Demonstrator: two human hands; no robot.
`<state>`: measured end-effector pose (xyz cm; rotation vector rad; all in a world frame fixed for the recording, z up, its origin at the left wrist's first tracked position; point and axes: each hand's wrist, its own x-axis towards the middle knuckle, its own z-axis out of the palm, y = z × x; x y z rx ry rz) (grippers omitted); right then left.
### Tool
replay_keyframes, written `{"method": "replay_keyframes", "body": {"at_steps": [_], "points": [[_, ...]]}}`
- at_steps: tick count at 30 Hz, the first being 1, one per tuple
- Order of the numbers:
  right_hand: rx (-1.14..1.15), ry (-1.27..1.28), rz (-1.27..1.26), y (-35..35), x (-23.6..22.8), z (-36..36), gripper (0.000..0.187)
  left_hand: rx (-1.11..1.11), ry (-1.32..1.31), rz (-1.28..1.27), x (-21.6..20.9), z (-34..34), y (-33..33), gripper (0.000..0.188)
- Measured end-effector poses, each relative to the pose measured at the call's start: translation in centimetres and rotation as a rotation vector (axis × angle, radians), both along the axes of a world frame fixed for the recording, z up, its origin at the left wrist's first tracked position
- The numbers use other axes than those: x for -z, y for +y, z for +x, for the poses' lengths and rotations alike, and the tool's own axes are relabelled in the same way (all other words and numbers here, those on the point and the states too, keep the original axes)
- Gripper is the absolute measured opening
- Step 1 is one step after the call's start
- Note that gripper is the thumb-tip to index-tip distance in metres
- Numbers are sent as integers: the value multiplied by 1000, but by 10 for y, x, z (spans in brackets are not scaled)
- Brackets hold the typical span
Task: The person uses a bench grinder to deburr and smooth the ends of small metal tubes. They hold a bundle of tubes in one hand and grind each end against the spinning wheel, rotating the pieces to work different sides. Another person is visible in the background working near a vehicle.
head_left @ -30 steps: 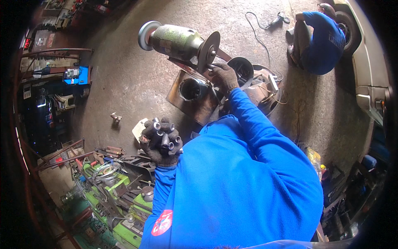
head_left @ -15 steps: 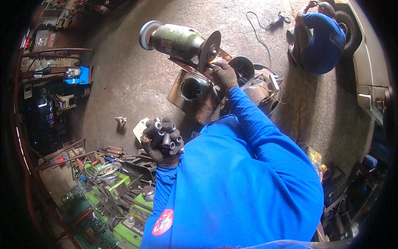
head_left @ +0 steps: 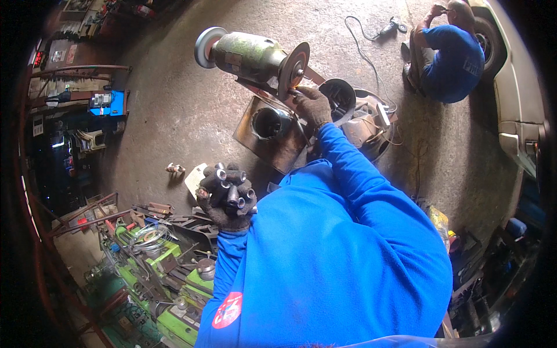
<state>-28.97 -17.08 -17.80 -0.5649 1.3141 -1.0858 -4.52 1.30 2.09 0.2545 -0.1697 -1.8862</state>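
Observation:
My left hand (head_left: 223, 217), in a dark work glove, is closed around several short dark metal tubes (head_left: 233, 194) with shiny ends. They stick out in different directions. My right hand (head_left: 314, 108), gloved too, grips a small metal piece, seemingly another tube (head_left: 296, 91), against the lower edge of a large disc wheel (head_left: 295, 66). A small orange glow shows at that contact. The disc sits on the right end of a green bench grinder (head_left: 246, 56), with a pale wheel (head_left: 208, 47) at its other end.
Below the grinder stands a rusty metal box (head_left: 246, 129) with a round opening. A dark bucket (head_left: 352, 100) is beside my right hand. A person in blue (head_left: 452, 64) crouches by a vehicle (head_left: 516, 93); an angle grinder (head_left: 387, 29) lies nearby. Green machinery (head_left: 180, 325) stands lower left.
My right hand and the piece stay at the disc, with barely any shift. The tubes in my left hand look the same. The crouching person's head and body have moved slightly.

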Motion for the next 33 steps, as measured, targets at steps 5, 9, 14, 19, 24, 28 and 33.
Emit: {"method": "replay_keyframes", "body": {"at_steps": [5,9,14,19,24,28,33], "points": [[2,-53,39,2,-10,-3,35,-32,-44,133,-20,-15,-4,54],[67,-186,60,-4,8,1,32,-80,-109,98,-24,-22,-5,47],[64,-141,98,-8,8,-2,32,-105,-171,43,-21,-20,-6,46],[-2,-7,13,-4,4,0,38,-48,-36,-6,-14,-17,-4,54],[61,-77,-47,-2,23,5,40,-12,-111,26,-22,-17,-7,45],[49,-110,-61,-2,22,5,39,-20,-147,20,-20,-12,-6,45],[74,-143,-27,-2,21,5,39,-16,-145,50,-20,-12,-6,41]]}}
